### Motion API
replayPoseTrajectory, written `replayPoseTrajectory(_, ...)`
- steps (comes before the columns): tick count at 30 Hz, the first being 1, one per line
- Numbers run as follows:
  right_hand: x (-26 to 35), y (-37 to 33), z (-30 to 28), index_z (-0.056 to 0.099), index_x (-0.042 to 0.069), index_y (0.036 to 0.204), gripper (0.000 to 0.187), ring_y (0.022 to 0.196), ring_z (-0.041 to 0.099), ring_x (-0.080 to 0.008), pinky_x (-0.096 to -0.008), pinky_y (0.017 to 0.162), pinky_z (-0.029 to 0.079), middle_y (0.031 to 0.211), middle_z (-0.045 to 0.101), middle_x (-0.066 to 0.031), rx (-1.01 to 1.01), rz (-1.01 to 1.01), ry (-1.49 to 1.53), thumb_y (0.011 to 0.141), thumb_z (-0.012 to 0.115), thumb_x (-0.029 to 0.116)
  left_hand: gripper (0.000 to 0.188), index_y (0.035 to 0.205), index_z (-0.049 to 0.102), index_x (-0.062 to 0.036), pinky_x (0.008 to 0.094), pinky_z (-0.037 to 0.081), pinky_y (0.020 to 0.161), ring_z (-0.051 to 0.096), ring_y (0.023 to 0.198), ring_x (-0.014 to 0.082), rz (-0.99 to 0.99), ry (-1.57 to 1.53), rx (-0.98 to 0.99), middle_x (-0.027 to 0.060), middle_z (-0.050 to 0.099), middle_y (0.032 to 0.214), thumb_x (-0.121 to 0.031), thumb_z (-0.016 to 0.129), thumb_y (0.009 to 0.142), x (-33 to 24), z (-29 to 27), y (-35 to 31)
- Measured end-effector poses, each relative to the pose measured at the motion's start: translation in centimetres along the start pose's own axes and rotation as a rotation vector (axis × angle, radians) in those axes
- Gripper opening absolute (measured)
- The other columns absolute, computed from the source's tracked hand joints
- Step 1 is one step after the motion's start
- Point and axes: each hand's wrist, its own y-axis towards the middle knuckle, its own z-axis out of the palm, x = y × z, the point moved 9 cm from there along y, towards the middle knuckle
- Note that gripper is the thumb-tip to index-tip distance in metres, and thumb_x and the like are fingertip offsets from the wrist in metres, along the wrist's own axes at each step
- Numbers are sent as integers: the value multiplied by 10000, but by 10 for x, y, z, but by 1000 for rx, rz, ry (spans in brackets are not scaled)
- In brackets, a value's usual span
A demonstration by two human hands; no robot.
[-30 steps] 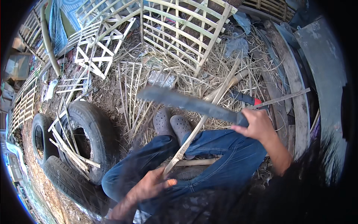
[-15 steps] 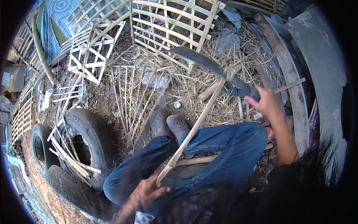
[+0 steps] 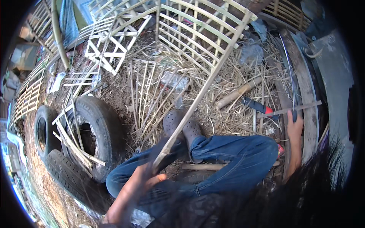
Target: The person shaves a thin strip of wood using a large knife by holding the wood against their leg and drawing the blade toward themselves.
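Note:
My left hand (image 3: 137, 182) is closed around the near end of a long pale bamboo strip (image 3: 197, 99). The strip slants up and away to the right, and its far end overlaps a bamboo lattice panel (image 3: 207, 36) in the picture. My right hand (image 3: 294, 129) grips a machete by its dark handle. The machete blade (image 3: 292, 72) points away from me, seen nearly edge-on, beside the wooden planks and apart from the strip. A dark tool with a red band (image 3: 260, 107) lies on the ground left of my right hand.
Several tires (image 3: 97, 133) stand and lie at the left, with bamboo sticks (image 3: 74, 150) across them. A round bamboo piece (image 3: 239, 92) rests on straw and shavings. Planks (image 3: 304, 91) and a grey board (image 3: 334, 87) line the right. A thin slat (image 3: 291, 109) lies near my right hand.
The machete has gone from crossing the strip's far end out to the right, and its blade now shows edge-on. My left hand still holds the strip. The whole view has shifted somewhat.

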Motion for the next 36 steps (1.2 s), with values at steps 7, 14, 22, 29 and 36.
replayPoseTrajectory(7, 137, -103, 48, 572, 20, 768, 338, 537, 485, -143, -321, 532, 402, 584, 510, -35, 254, -147, 414, 774, 698, 333, 439, 806, 484, -6, 363, 399, 542, 423, 548, 236, 107, 226, -118, 122, 453, 584, -377, 719, 803, 3, -8, 39)
replayPoseTrajectory(14, 257, -124, 78, 593, 29, 798, 496, 514, 586, -242, -346, 507, 461, 573, 552, -81, 404, -499, 458, 716, 751, 492, 412, 762, 458, -6, 304, 336, 479, 327, 564, 106, 156, 250, -261, 12, 379, 573, -283, 762, 789, -9, -8, 41)
replayPoseTrajectory(22, 324, -146, 77, 568, 41, 736, 548, 489, 616, -262, -341, 454, 484, 564, 592, -104, 319, -850, 165, 715, 707, 570, 398, 783, 470, 13, 353, 382, 476, 371, 494, 176, 251, 254, -350, 109, 453, 547, -272, 747, 800, -17, -12, 26)
replayPoseTrajectory(29, 324, -140, 62, 521, 59, 687, 535, 470, 583, -221, -316, 449, 462, 513, 540, -65, 223, -949, 24, 692, 730, 551, 382, 768, 457, -16, 428, 404, 488, 542, 558, 393, 300, 239, -263, 172, 523, 584, -291, 719, 808, -22, -9, 18)
replayPoseTrajectory(36, 303, -121, 45, 518, 48, 678, 526, 478, 575, -235, -331, 456, 467, 544, 544, -71, 145, -959, -69, 657, 768, 511, 367, 783, 468, -19, 440, 426, 504, 567, 596, 401, 322, 322, -226, 183, 541, 599, -288, 717, 805, -30, -7, 13)
